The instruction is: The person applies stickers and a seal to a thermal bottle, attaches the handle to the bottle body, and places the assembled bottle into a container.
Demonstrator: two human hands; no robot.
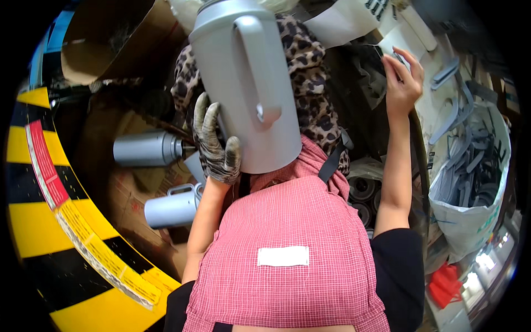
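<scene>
A large silver-grey jug [221, 83] with a long side handle stands tilted on my lap, over leopard-print cloth [307, 77]. My left hand [214, 144], in a dirty grey glove, cups the jug's lower left side, its thumb over the front and fingers up along the wall. At the upper right my bare right hand [404, 77] is away from the jug, its fingertips pinched together over the bench. A small dark, shiny edge shows at those fingertips, too small to name. White sheets [340, 25] with dark marks lie near this hand.
Two more grey jugs [171, 213] lie on cardboard at my left. A yellow-and-black striped edge [38, 227] curves along the far left. An open cardboard box [88, 52] stands behind. To the right, a white sack [459, 221] holds grey handles; loose handles [448, 119] lie on the bench.
</scene>
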